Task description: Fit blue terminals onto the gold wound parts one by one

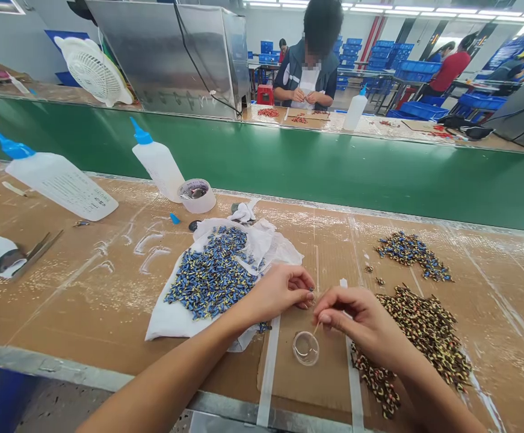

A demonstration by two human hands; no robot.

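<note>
Head view: your left hand (284,293) apparently pinches a small blue piece (311,290); your right hand (356,310) closes on a thin stick (317,328) at the clear cup (307,362) on cardboard (307,385). Judged step: dipping the stick; the next move likely calls for steady fingertips.

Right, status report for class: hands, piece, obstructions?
Left hand pinching tiny piece, barely visible. Right hand gripping thin stick, angled toward cup. No obstruction seen.

1. Blue pile (212,273) is crowding the left hand (286,291) from the left.
2. Dark pile (422,334) is flanking the right hand (354,307) on the right.
3. Cup (305,349) is standing in the way beside the right hand.
4. Bare table (331,243) is leaving passage beyond both hands.
5. Bottles (65,183) and tape (198,198) are obstructing far left.
</note>
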